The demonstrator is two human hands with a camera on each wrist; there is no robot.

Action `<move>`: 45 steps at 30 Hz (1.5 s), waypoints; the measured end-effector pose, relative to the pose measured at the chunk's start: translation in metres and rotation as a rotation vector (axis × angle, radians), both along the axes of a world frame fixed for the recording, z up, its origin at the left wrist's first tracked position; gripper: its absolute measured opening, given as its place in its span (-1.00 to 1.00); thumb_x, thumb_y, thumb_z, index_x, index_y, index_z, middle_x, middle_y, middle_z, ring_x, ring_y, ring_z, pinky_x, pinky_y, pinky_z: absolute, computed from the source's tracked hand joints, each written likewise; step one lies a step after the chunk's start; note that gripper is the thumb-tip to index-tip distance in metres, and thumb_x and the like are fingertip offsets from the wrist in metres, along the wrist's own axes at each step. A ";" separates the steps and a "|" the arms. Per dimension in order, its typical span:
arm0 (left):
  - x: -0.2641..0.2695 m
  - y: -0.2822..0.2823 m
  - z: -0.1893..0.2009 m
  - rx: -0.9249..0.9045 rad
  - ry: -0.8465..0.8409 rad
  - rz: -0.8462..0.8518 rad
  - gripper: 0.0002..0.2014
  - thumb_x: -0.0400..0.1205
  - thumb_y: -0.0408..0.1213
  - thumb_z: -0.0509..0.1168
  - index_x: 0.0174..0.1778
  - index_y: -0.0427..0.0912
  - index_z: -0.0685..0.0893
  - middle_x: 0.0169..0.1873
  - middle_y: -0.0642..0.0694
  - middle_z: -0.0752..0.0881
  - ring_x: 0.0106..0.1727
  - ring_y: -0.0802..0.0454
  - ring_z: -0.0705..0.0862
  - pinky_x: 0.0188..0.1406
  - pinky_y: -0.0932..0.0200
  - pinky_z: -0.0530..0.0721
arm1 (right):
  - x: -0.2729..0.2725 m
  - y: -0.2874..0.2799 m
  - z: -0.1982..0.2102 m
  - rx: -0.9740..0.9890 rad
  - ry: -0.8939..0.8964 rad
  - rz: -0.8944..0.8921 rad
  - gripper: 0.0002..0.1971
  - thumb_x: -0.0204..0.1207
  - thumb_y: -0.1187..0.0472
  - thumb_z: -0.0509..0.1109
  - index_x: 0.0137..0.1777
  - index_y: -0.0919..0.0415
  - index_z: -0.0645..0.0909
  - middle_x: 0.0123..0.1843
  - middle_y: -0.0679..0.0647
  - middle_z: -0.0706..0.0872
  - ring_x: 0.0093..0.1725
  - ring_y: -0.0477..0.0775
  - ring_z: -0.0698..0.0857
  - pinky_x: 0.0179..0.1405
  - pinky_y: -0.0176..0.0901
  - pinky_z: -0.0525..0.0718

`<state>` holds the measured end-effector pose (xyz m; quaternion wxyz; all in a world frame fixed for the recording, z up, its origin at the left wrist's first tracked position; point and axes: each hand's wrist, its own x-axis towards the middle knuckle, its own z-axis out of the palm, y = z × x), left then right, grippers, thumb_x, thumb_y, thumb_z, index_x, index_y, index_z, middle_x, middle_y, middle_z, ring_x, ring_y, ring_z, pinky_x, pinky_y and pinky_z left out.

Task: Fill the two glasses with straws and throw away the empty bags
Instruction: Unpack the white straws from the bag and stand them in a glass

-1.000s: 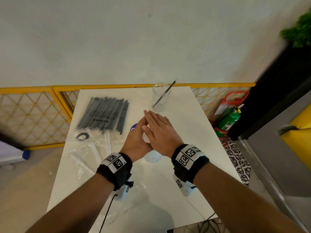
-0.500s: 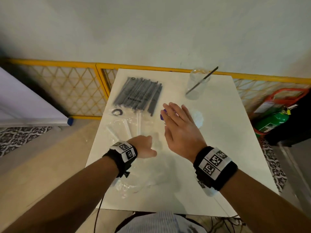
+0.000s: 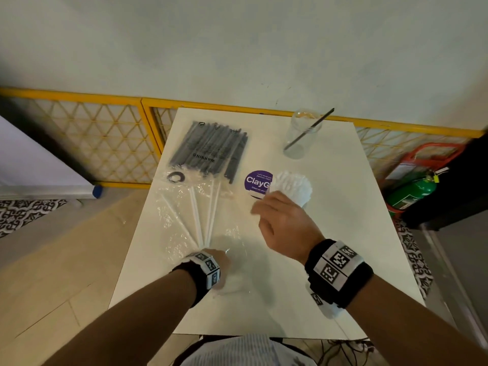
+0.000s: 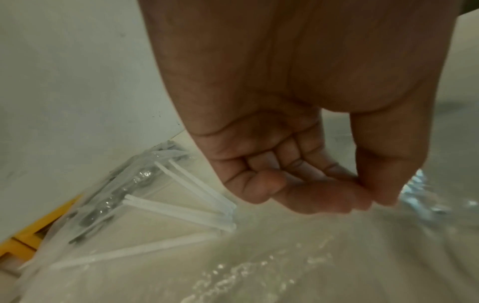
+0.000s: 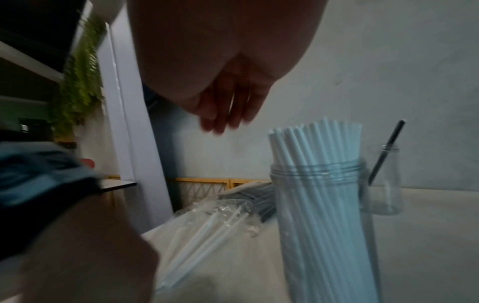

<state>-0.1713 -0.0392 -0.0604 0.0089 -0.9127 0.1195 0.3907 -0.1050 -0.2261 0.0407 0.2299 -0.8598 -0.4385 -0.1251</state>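
Head view: left hand point(image 3: 215, 260) is pinching the clear bag point(image 3: 184, 220) at the table's point(image 3: 343, 247) near edge, a few white straws point(image 3: 195, 215) lying inside. Right hand point(image 3: 284, 223), fingers relaxed and holding nothing, is hovering beside the glass of white straws point(image 3: 293, 187). Right wrist view alone is showing that glass point(image 5: 324, 205) standing upright. Left wrist view is confirming thumb and fingers point(image 4: 324, 196) gripping plastic. Far glass point(image 3: 302, 133) is holding one black straw point(image 3: 309, 129); the bag of black straws point(image 3: 211, 149) is lying behind.

Left hand point(image 3: 215, 257) is reaching down near the table's front edge, fingers point(image 4: 305, 196) curled and thumb meeting the fingertips in a pinch on clear film. Right hand point(image 3: 282, 220) is hovering palm down further forward, fingers point(image 5: 220, 114) extended, loosely together, gripping nothing. Both wrists are wearing black bands with printed markers.
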 end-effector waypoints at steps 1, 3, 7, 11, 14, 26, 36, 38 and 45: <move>0.005 0.000 0.006 -0.013 0.016 -0.008 -0.61 0.51 -0.26 0.33 0.29 -0.04 0.64 0.17 -0.12 0.73 0.11 -0.21 0.73 0.07 0.07 0.68 | -0.007 -0.001 0.003 -0.052 0.119 0.050 -0.72 0.46 0.27 0.19 -0.09 0.25 0.76 -0.13 0.07 0.80 -0.06 0.13 0.70 0.03 0.03 0.72; 0.014 0.001 0.013 -0.039 0.019 -0.018 -0.66 0.48 -0.12 0.41 0.18 -0.06 0.66 0.12 -0.11 0.74 -0.01 -0.19 0.70 0.01 0.05 0.68 | -0.019 -0.002 0.004 -0.260 0.448 0.094 -0.66 0.48 0.19 0.13 -0.08 0.18 0.77 -0.15 0.03 0.82 -0.11 0.08 0.72 -0.01 0.01 0.70; 0.009 0.000 0.001 -0.009 0.052 -0.133 -0.06 0.24 0.26 0.60 0.45 -0.08 0.41 0.31 -0.07 0.50 0.26 -0.18 0.59 0.16 -0.10 0.61 | -0.035 0.002 -0.011 -0.622 0.740 0.104 -0.66 0.56 0.22 0.19 0.17 0.04 0.75 0.14 0.01 0.80 0.15 0.06 0.71 0.24 -0.05 0.65; -0.010 -0.007 -0.017 0.036 0.034 -0.188 -0.03 0.34 0.03 0.62 0.59 -0.11 0.28 0.42 -0.11 0.43 0.34 -0.22 0.55 0.34 -0.15 0.60 | -0.048 0.007 -0.021 -0.770 0.794 0.061 -0.64 0.59 0.21 0.16 0.28 0.04 0.69 0.27 0.12 0.72 0.25 0.21 0.67 0.29 0.03 0.64; -0.010 -0.003 -0.004 0.016 0.012 -0.175 -0.53 0.58 -0.24 0.34 0.44 -0.18 0.51 0.34 -0.19 0.57 0.30 -0.25 0.64 0.28 -0.07 0.65 | -0.055 0.007 -0.023 -0.763 0.800 0.094 -0.65 0.61 0.22 0.16 0.25 0.07 0.70 0.26 0.11 0.73 0.23 0.18 0.67 0.27 0.01 0.64; 0.040 0.017 0.088 -0.807 -0.493 0.485 -0.81 0.51 -0.42 0.42 -0.29 0.00 0.73 -0.37 0.12 0.74 -0.30 0.30 0.67 -0.24 0.50 0.53 | -0.051 0.045 -0.026 0.120 0.670 -0.132 -0.61 0.52 0.48 0.19 0.15 0.21 0.78 0.08 0.11 0.83 0.01 -0.02 0.71 0.05 -0.49 0.46; 0.031 0.030 0.108 -1.071 -0.582 0.771 -0.75 0.72 -0.43 0.27 -0.15 -0.11 0.81 -0.29 -0.06 0.80 -0.29 0.00 0.77 -0.22 0.13 0.75 | -0.028 0.059 -0.012 0.641 1.201 -0.484 -0.61 0.51 -0.26 0.39 0.07 0.04 0.68 -0.07 -0.01 0.83 -0.07 0.02 0.83 0.01 0.04 0.83; 0.031 0.030 0.109 -1.127 -0.565 0.777 -0.76 0.73 -0.44 0.24 -0.11 -0.17 0.80 -0.31 -0.01 0.79 -0.29 0.04 0.76 -0.19 0.15 0.73 | -0.021 0.059 -0.007 0.657 1.347 -0.463 -0.53 0.51 -0.26 0.41 0.12 0.15 0.67 0.00 0.11 0.83 -0.02 0.11 0.84 0.03 0.12 0.83; 0.030 0.019 0.116 -1.048 -0.748 0.732 -0.80 0.77 -0.39 0.17 -0.11 -0.15 0.64 -0.35 -0.07 0.76 -0.38 0.19 0.65 -0.21 0.30 0.63 | -0.018 0.053 -0.011 0.573 1.353 -0.269 -0.73 0.70 0.19 0.18 0.01 0.30 0.70 -0.07 0.14 0.79 0.02 0.11 0.74 0.26 0.16 0.64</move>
